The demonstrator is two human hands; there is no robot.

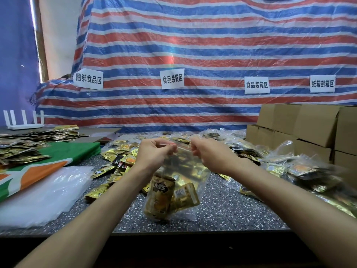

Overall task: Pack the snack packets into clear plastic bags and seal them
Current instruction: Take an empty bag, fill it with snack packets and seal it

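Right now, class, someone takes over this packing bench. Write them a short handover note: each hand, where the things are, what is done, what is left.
Left hand and right hand each pinch the top strip of one clear bag, held over the table.
Snack packets are already inside it; whether the strip is fully closed cannot be seen.
Loose packets lie behind, empty bags at left, filled bags at right.
Left: finish this seal, then bag the loose packets.

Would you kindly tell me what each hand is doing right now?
Left hand: pinching the top of the clear bag.
Right hand: pinching it too.
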